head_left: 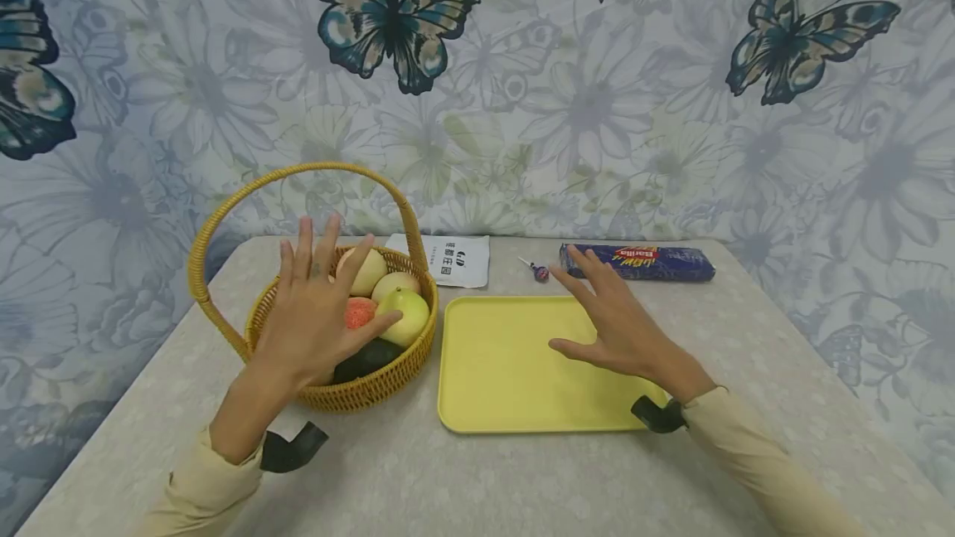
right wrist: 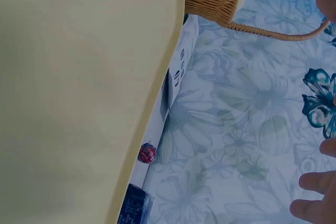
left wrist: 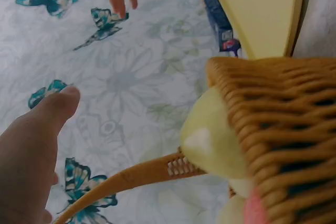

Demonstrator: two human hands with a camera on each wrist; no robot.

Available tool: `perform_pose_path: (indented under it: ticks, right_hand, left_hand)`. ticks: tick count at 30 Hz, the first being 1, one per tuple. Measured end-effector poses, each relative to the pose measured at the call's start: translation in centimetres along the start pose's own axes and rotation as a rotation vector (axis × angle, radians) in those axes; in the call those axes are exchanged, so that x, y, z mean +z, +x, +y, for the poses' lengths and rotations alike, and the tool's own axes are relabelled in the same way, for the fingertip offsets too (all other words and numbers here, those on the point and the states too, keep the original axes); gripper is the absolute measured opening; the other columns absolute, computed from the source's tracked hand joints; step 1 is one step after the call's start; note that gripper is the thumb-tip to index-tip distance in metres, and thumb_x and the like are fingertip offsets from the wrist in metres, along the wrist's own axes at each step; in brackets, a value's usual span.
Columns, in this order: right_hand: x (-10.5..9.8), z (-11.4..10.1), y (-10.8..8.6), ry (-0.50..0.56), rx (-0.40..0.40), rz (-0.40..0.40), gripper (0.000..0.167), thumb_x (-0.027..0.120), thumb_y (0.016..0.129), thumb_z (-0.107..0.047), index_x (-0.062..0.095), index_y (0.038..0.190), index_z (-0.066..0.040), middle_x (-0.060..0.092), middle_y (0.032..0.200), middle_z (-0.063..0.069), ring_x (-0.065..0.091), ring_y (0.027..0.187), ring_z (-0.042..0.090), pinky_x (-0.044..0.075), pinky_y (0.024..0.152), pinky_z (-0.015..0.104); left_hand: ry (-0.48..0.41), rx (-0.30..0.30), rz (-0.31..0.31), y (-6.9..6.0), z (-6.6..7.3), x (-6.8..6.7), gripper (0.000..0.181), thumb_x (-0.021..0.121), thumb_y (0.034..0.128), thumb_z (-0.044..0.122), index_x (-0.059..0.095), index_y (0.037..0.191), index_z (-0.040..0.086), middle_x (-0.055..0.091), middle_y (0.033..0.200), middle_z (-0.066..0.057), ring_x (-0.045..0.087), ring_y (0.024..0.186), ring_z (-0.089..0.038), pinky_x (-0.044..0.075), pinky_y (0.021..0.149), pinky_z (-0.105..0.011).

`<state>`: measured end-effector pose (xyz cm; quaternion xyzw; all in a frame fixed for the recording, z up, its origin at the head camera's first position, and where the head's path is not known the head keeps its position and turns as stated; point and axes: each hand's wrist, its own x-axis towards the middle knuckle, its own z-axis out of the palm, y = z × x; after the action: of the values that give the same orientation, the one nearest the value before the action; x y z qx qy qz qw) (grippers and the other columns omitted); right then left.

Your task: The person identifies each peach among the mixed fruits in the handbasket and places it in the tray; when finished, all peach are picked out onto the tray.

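Observation:
My left hand (head_left: 309, 317) is spread above the wicker basket (head_left: 366, 392), fingers straight and holding nothing. In the basket lie a yellow-green round fruit (head_left: 406, 315), pale round fruits (head_left: 367, 273), a red fruit (head_left: 359, 312) and a dark green one (head_left: 367, 360); the hand hides part of the contents. My right hand (head_left: 622, 321) hovers over the right side of a yellow tray (head_left: 515, 363), its fingers spread and nothing in them. In the left wrist view, the left thumb (left wrist: 44, 116) stands apart from the basket's rim.
Behind the tray lie a blue Barilla pasta box (head_left: 656, 263) and a lollipop (head_left: 540, 273). A white packet with dark print (head_left: 466, 262) lies behind the basket. The basket's tall handle (head_left: 321, 166) arches upward. A butterfly-patterned cloth (head_left: 522, 123) hangs at the table's back edge.

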<state>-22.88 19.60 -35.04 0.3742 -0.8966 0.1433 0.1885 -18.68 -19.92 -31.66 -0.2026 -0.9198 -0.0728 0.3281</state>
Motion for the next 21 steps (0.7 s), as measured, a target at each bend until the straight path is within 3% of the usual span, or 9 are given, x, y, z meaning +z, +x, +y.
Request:
perform_pose_path:
  ticks: [3, 5, 9, 11, 14, 18, 21]
  right_hand:
    - [0.4, -0.5, 0.8, 0.019, -0.02, -0.006, 0.091, 0.067, 0.081, -0.056, 0.022, 0.153, -0.023, 0.009, 0.161, 0.009, 0.008, 0.147, 0.035, 0.02, 0.111, 0.064]
    - [0.6, -0.8, 1.4, 0.038, -0.036, -0.012, 0.091, 0.067, 0.082, -0.056, 0.022, 0.153, -0.024, 0.008, 0.161, 0.007, 0.008, 0.147, 0.034, 0.023, 0.109, 0.065]
    - [1.1, -1.5, 2.4, 0.096, -0.061, -0.024, 0.092, 0.069, 0.082, -0.054, 0.019, 0.154, -0.025, 0.008, 0.161, 0.007, 0.013, 0.146, 0.033, 0.03, 0.105, 0.064]
    - [1.3, -1.9, 2.9, 0.141, -0.065, -0.035, 0.092, 0.069, 0.082, -0.052, 0.018, 0.154, -0.025, 0.007, 0.161, 0.007, 0.015, 0.146, 0.033, 0.033, 0.104, 0.063]
    - [1.6, -2.3, 3.6, 0.21, -0.06, -0.052, 0.092, 0.07, 0.082, -0.051, 0.018, 0.154, -0.027, 0.006, 0.161, 0.005, 0.017, 0.146, 0.031, 0.036, 0.103, 0.061]
    - [2.2, -2.7, 4.4, 0.275, -0.06, -0.076, 0.091, 0.069, 0.083, -0.05, 0.016, 0.154, -0.029, 0.005, 0.161, 0.001, 0.018, 0.146, 0.029, 0.036, 0.104, 0.06]
    - [2.5, -2.9, 5.0, 0.307, -0.067, -0.089, 0.091, 0.069, 0.084, -0.05, 0.016, 0.154, -0.03, 0.005, 0.161, -0.001, 0.018, 0.146, 0.028, 0.036, 0.104, 0.06]
  left_hand:
    - [0.021, 0.043, 0.165, 0.3, -0.4, -1.1, 0.091, 0.034, 0.0852, 0.078, 0.039, 0.146, 0.01, 0.011, 0.158, -0.019, 0.001, 0.146, -0.042, 0.008, 0.113, -0.064]
    - [0.031, 0.07, 0.276, 0.6, -0.7, -1.9, 0.087, 0.035, 0.0881, 0.074, 0.041, 0.145, 0.008, 0.015, 0.157, -0.02, 0.006, 0.145, -0.043, 0.01, 0.113, -0.064]
    - [0.0, 0.054, 0.409, 0.9, -1.5, -3.9, 0.079, 0.042, 0.0916, 0.065, 0.04, 0.144, 0.006, 0.021, 0.156, -0.019, 0.012, 0.145, -0.042, 0.012, 0.115, -0.061]
    - [-0.029, 0.004, 0.421, 0.9, -2.2, -4.8, 0.078, 0.043, 0.092, 0.064, 0.038, 0.144, 0.005, 0.021, 0.156, -0.018, 0.012, 0.145, -0.04, 0.012, 0.115, -0.059]
    - [-0.088, -0.116, 0.382, 0.6, -3.6, -6.1, 0.079, 0.046, 0.092, 0.062, 0.033, 0.147, 0.007, 0.019, 0.157, -0.018, 0.013, 0.145, -0.039, 0.015, 0.115, -0.058]
    - [-0.193, -0.264, 0.347, 0.1, -5.4, -7.2, 0.074, 0.059, 0.092, 0.045, 0.028, 0.151, 0.013, 0.025, 0.156, -0.016, 0.026, 0.142, -0.037, 0.024, 0.112, -0.056]
    - [-0.261, -0.335, 0.338, -0.1, -6.3, -7.6, 0.069, 0.064, 0.0919, 0.029, 0.03, 0.151, 0.017, 0.034, 0.152, -0.012, 0.04, 0.134, -0.038, 0.036, 0.11, -0.038]
